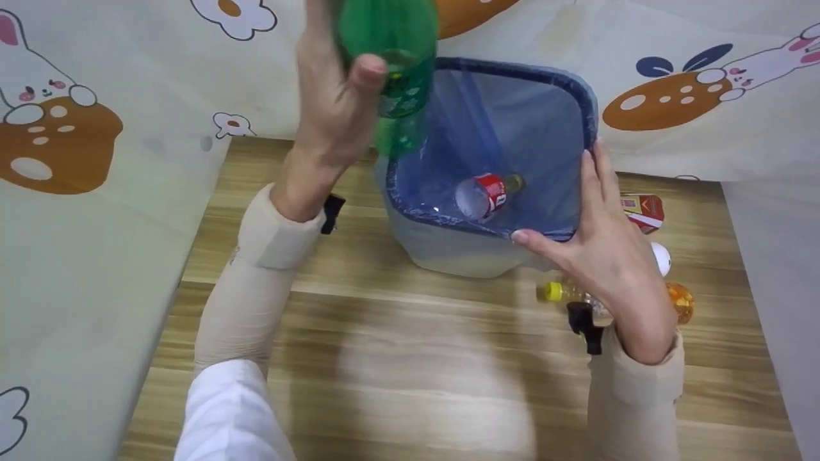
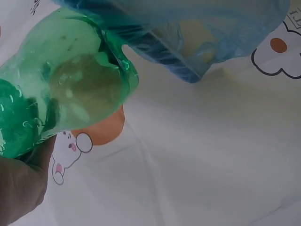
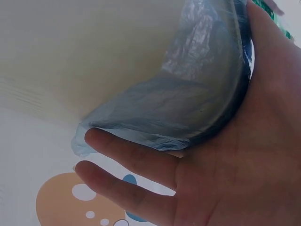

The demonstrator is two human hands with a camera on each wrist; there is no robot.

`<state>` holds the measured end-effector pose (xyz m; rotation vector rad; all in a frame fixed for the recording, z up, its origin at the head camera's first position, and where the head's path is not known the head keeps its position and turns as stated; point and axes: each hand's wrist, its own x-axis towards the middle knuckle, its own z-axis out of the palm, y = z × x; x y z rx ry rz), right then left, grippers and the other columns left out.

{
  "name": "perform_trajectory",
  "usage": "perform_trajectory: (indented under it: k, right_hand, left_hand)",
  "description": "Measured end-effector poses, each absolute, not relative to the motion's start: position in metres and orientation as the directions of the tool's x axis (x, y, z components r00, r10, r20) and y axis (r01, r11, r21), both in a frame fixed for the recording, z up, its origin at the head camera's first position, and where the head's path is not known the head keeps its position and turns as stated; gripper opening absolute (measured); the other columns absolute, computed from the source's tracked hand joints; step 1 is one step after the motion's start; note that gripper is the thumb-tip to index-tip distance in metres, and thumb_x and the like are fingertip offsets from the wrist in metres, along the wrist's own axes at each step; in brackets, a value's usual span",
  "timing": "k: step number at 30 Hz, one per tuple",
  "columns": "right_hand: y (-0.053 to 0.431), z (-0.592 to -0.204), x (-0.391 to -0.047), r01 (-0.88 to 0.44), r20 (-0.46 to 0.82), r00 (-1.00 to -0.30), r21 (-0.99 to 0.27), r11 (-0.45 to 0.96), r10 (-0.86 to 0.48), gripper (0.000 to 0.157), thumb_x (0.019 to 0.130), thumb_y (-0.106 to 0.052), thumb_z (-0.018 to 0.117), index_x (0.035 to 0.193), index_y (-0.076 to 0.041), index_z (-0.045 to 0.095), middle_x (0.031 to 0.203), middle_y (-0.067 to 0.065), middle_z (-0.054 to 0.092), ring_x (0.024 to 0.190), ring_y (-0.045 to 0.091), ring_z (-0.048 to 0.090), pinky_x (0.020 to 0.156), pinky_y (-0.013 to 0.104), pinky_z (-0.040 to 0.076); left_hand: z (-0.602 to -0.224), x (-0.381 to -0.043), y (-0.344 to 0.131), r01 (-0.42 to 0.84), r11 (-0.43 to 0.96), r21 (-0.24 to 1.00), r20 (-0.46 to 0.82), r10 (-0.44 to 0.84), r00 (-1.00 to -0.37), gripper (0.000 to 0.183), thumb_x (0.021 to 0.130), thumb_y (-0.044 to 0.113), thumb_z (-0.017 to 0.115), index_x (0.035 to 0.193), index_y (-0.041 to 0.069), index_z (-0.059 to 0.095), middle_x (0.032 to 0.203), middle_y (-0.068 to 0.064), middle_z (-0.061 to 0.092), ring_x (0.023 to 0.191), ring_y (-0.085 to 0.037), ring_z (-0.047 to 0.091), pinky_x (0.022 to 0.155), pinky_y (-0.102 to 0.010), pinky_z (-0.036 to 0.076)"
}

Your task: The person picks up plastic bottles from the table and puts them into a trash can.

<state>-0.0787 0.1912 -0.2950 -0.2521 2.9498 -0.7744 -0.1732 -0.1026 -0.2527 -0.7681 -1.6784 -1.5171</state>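
Note:
In the head view my left hand (image 1: 336,105) grips a green plastic bottle (image 1: 407,83) over the back left rim of the bin. Its top runs out of the frame. The left wrist view shows the rounded end of the green bottle (image 2: 80,75) close to the bin's blue liner (image 2: 211,33). Straight fingers of my right hand (image 1: 612,256) lie along the right side of the bin (image 1: 448,246), while the thumb touches the front rim. Outside the liner, two fingers (image 3: 136,155) stretch out in the right wrist view. Inside lies a clear bottle with a red label (image 1: 493,192).
Right of the bin, on the wood-grain surface (image 1: 410,358), are a red box (image 1: 644,211), a white round object (image 1: 661,259), a yellow-capped bottle (image 1: 554,292) and an orange object (image 1: 682,302), partly behind my right hand. Patterned sheets (image 1: 692,147) hang behind and beside.

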Motion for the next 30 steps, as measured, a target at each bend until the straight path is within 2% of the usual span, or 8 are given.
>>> perform_trajectory:
  k: [3, 6, 9, 13, 17, 20, 23, 30]
  right_hand:
    - [0.196, -0.294, -0.076, -0.135, -0.028, -0.985, -0.484, 0.865, -0.169, 0.119, 0.079, -0.069, 0.069, 0.16, -0.018, -0.001, 0.166, -0.005, -0.011, 0.119, 0.051, 0.051, 0.054, 0.042, 0.043]
    - [0.199, -0.293, -0.074, -0.125, -0.029, -0.987, -0.481, 0.868, -0.159, 0.119, 0.079, -0.069, 0.068, 0.16, -0.017, -0.001, 0.166, -0.004, -0.011, 0.12, 0.053, 0.049, 0.059, 0.048, 0.047]
    - [0.199, -0.294, -0.074, -0.115, -0.043, -0.987, -0.477, 0.871, -0.154, 0.12, 0.079, -0.07, 0.068, 0.16, -0.017, -0.003, 0.166, -0.002, -0.012, 0.121, 0.054, 0.049, 0.062, 0.051, 0.048]
    - [0.197, -0.294, -0.074, -0.104, -0.061, -0.987, -0.477, 0.873, -0.151, 0.121, 0.078, -0.071, 0.067, 0.16, -0.019, -0.004, 0.166, -0.003, -0.013, 0.124, 0.054, 0.046, 0.068, 0.055, 0.051]
    - [0.195, -0.293, -0.074, -0.1, -0.066, -0.986, -0.488, 0.867, -0.151, 0.121, 0.077, -0.071, 0.067, 0.16, -0.021, -0.004, 0.166, -0.005, -0.014, 0.128, 0.054, 0.042, 0.076, 0.062, 0.05]
    - [0.195, -0.293, -0.074, -0.101, -0.067, -0.986, -0.488, 0.867, -0.153, 0.121, 0.077, -0.071, 0.067, 0.16, -0.021, -0.004, 0.166, -0.005, -0.014, 0.128, 0.054, 0.042, 0.074, 0.059, 0.051]
    - [0.195, -0.293, -0.074, -0.098, -0.07, -0.986, -0.488, 0.867, -0.151, 0.121, 0.077, -0.072, 0.067, 0.16, -0.021, -0.005, 0.166, -0.005, -0.014, 0.126, 0.055, 0.044, 0.069, 0.055, 0.052]
    - [0.195, -0.293, -0.073, -0.112, -0.059, -0.986, -0.479, 0.87, -0.159, 0.12, 0.078, -0.071, 0.067, 0.16, -0.019, -0.004, 0.166, -0.004, -0.013, 0.122, 0.054, 0.048, 0.059, 0.046, 0.05]
  left_hand:
    - [-0.247, -0.18, -0.089, 0.829, 0.168, 0.533, 0.828, 0.099, -0.552, 0.115, 0.08, 0.083, 0.047, 0.137, -0.017, 0.033, 0.097, -0.005, 0.063, 0.083, -0.011, 0.059, 0.073, -0.027, 0.052]
    - [-0.244, -0.185, -0.08, 0.806, 0.276, 0.523, 0.767, 0.258, -0.587, 0.113, 0.083, 0.081, 0.042, 0.143, -0.014, 0.03, 0.113, -0.011, 0.059, 0.098, -0.007, 0.057, 0.089, -0.021, 0.049]
    - [-0.244, -0.185, -0.077, 0.775, 0.367, 0.515, 0.699, 0.343, -0.627, 0.113, 0.084, 0.081, 0.038, 0.148, -0.012, 0.024, 0.126, -0.015, 0.054, 0.112, -0.005, 0.054, 0.102, -0.018, 0.041]
    - [-0.246, -0.183, -0.079, 0.758, 0.411, 0.507, 0.67, 0.365, -0.646, 0.107, 0.088, 0.077, 0.038, 0.149, -0.01, 0.025, 0.129, -0.016, 0.056, 0.116, -0.005, 0.054, 0.104, -0.018, 0.04]
    - [-0.246, -0.182, -0.081, 0.736, 0.497, 0.46, 0.651, 0.375, -0.66, 0.093, 0.094, 0.065, 0.047, 0.149, -0.008, 0.029, 0.13, -0.014, 0.059, 0.119, -0.003, 0.057, 0.1, -0.016, 0.042]
    - [-0.245, -0.182, -0.081, 0.714, 0.557, 0.425, 0.629, 0.385, -0.675, 0.083, 0.096, 0.052, 0.055, 0.149, -0.007, 0.031, 0.131, -0.013, 0.06, 0.119, -0.005, 0.058, 0.098, -0.015, 0.043]
    - [-0.244, -0.185, -0.081, 0.693, 0.587, 0.419, 0.594, 0.4, -0.698, 0.078, 0.097, 0.046, 0.058, 0.149, -0.006, 0.031, 0.131, -0.014, 0.059, 0.119, -0.008, 0.058, 0.098, -0.014, 0.042]
    - [-0.246, -0.192, -0.08, 0.619, 0.614, 0.49, 0.459, 0.422, -0.782, 0.084, 0.096, 0.049, 0.06, 0.154, 0.0, 0.024, 0.135, -0.009, 0.054, 0.119, -0.008, 0.054, 0.103, -0.015, 0.038]
